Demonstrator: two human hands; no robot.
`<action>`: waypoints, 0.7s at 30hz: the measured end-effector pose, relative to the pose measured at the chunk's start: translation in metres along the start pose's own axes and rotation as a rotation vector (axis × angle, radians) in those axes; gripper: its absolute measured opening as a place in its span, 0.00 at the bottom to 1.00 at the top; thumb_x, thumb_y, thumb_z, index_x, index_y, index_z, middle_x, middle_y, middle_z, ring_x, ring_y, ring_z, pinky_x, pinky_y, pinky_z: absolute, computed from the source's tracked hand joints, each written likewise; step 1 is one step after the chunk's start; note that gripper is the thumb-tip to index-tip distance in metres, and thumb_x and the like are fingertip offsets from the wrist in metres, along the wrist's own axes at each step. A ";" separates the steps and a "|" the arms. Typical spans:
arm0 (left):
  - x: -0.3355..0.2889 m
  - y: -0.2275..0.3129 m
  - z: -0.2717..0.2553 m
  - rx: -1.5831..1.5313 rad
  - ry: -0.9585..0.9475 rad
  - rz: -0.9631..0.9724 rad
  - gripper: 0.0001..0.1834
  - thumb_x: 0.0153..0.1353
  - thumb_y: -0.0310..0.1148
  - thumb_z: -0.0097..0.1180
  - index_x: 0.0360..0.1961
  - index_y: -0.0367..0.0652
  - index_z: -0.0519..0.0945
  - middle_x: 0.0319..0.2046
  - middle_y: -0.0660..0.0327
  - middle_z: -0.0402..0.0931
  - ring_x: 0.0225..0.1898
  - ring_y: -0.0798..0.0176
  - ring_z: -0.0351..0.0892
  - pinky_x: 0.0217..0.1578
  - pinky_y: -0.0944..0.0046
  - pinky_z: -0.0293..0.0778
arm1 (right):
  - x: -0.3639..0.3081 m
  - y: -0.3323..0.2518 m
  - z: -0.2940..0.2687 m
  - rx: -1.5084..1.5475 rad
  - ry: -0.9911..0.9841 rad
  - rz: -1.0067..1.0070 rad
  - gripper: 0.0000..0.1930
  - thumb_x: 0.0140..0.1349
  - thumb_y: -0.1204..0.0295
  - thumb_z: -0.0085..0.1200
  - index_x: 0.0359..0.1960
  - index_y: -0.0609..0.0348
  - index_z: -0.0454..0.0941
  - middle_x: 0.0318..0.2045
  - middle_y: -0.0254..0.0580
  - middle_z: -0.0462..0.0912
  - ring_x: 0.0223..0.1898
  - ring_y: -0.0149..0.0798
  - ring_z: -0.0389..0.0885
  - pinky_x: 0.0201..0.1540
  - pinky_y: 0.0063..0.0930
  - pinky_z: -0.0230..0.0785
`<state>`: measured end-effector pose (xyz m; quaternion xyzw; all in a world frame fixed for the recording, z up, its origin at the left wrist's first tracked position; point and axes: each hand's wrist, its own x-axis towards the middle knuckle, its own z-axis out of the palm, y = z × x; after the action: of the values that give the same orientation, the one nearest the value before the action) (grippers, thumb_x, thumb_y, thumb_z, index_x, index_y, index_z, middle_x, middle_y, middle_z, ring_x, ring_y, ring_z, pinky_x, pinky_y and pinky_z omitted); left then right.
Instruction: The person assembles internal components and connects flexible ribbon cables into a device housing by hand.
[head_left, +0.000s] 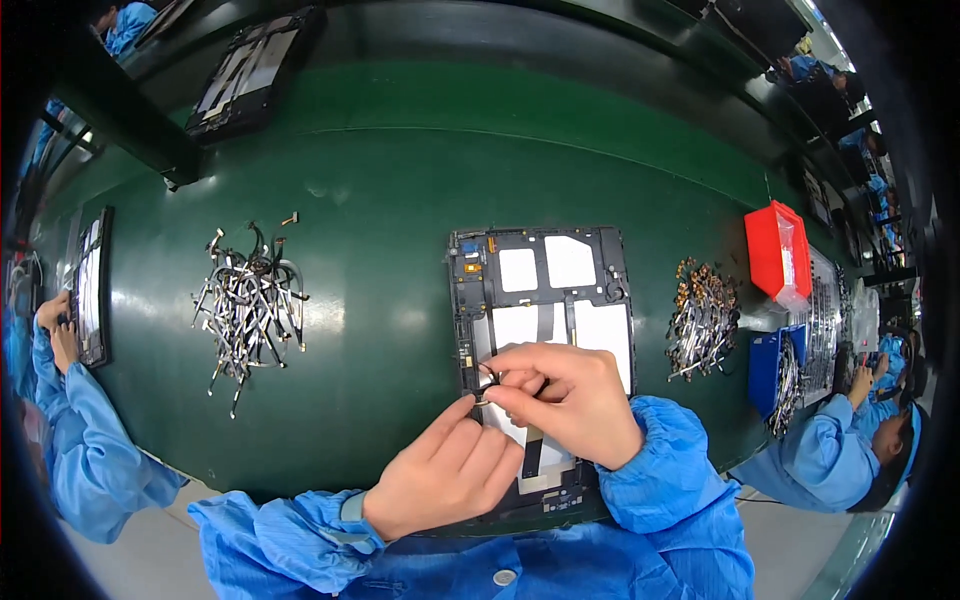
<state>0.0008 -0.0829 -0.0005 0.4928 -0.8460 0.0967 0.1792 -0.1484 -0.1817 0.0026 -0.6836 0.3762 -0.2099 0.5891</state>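
An opened tablet-like device (612,270) with a black frame and white panels lies in front of me. Over its left side, my right hand (565,395) pinches a thin dark cable (491,377) between thumb and fingers. A small silvery end of it shows near the thumb tip. My left hand (445,475) comes in from the lower left, its index fingertip at the device's left edge, touching beside that silvery end. The other left fingers are curled in, and the thumb is hidden, so what they may hold cannot be made out.
A heap of grey and black cables (250,305) lies on the green table (390,240) at left, another heap of short cables (703,315) at right. Beyond stand a red bin (765,250) and a blue bin (766,370). Co-workers in blue sleeves (90,440) sit either side.
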 end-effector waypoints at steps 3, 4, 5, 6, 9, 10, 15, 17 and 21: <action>0.000 0.011 0.002 0.071 0.004 -0.031 0.04 0.52 0.31 0.52 0.21 0.49 0.73 0.20 0.67 0.62 0.25 0.69 0.68 0.54 0.60 0.74 | 0.002 0.001 -0.003 -0.033 0.000 -0.015 0.11 0.55 0.75 0.64 0.41 0.62 0.82 0.26 0.40 0.82 0.23 0.26 0.80 0.27 0.21 0.73; 0.000 0.012 0.005 0.084 0.013 -0.041 0.05 0.52 0.31 0.52 0.21 0.49 0.72 0.20 0.68 0.61 0.24 0.69 0.67 0.55 0.60 0.73 | 0.003 0.001 -0.005 -0.057 -0.013 -0.011 0.11 0.56 0.75 0.64 0.40 0.62 0.82 0.27 0.40 0.81 0.22 0.26 0.79 0.26 0.21 0.72; 0.000 0.013 0.004 0.081 0.007 -0.040 0.05 0.52 0.31 0.52 0.21 0.49 0.72 0.20 0.68 0.61 0.24 0.69 0.67 0.55 0.60 0.73 | 0.006 -0.001 -0.006 -0.051 -0.013 -0.006 0.11 0.56 0.75 0.64 0.40 0.62 0.82 0.27 0.40 0.81 0.22 0.26 0.79 0.26 0.21 0.72; 0.002 0.014 0.001 0.078 -0.012 -0.041 0.04 0.53 0.31 0.52 0.22 0.49 0.73 0.21 0.67 0.63 0.26 0.68 0.68 0.54 0.60 0.74 | 0.008 -0.006 -0.009 -0.050 -0.027 -0.014 0.11 0.57 0.78 0.62 0.42 0.64 0.82 0.28 0.37 0.79 0.21 0.23 0.77 0.23 0.18 0.69; 0.005 0.013 -0.001 0.077 -0.010 -0.040 0.03 0.53 0.31 0.52 0.24 0.47 0.74 0.23 0.66 0.67 0.29 0.67 0.72 0.52 0.61 0.76 | 0.023 -0.013 -0.017 0.084 -0.021 0.097 0.09 0.60 0.81 0.58 0.43 0.65 0.82 0.29 0.34 0.74 0.18 0.18 0.71 0.17 0.14 0.59; 0.006 0.012 0.000 0.082 0.015 -0.036 0.03 0.53 0.31 0.52 0.25 0.46 0.76 0.25 0.65 0.68 0.31 0.65 0.74 0.51 0.62 0.77 | 0.027 -0.007 -0.021 0.018 -0.018 0.027 0.09 0.60 0.81 0.58 0.42 0.66 0.82 0.30 0.34 0.75 0.18 0.18 0.71 0.17 0.14 0.59; 0.009 0.007 0.001 0.079 0.025 -0.074 0.05 0.55 0.30 0.53 0.27 0.42 0.77 0.36 0.59 0.78 0.40 0.61 0.78 0.46 0.67 0.78 | 0.027 0.000 -0.020 -0.107 0.008 -0.092 0.07 0.60 0.81 0.59 0.40 0.67 0.83 0.32 0.36 0.76 0.19 0.19 0.72 0.18 0.14 0.59; 0.008 0.008 -0.001 0.085 0.019 -0.110 0.05 0.56 0.30 0.53 0.27 0.41 0.78 0.39 0.57 0.80 0.42 0.61 0.79 0.45 0.69 0.78 | 0.028 -0.011 -0.016 -0.010 0.110 0.093 0.07 0.56 0.77 0.63 0.36 0.63 0.84 0.27 0.36 0.79 0.18 0.23 0.73 0.20 0.18 0.61; 0.007 0.008 -0.001 0.072 -0.048 -0.106 0.12 0.53 0.37 0.58 0.29 0.38 0.78 0.45 0.52 0.80 0.44 0.59 0.81 0.42 0.70 0.77 | 0.028 -0.011 -0.016 -0.012 0.101 0.109 0.07 0.55 0.78 0.63 0.36 0.63 0.84 0.27 0.37 0.79 0.17 0.24 0.72 0.21 0.18 0.62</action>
<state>-0.0089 -0.0846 0.0038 0.5454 -0.8186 0.1057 0.1460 -0.1394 -0.2135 0.0123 -0.6542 0.4435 -0.2094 0.5757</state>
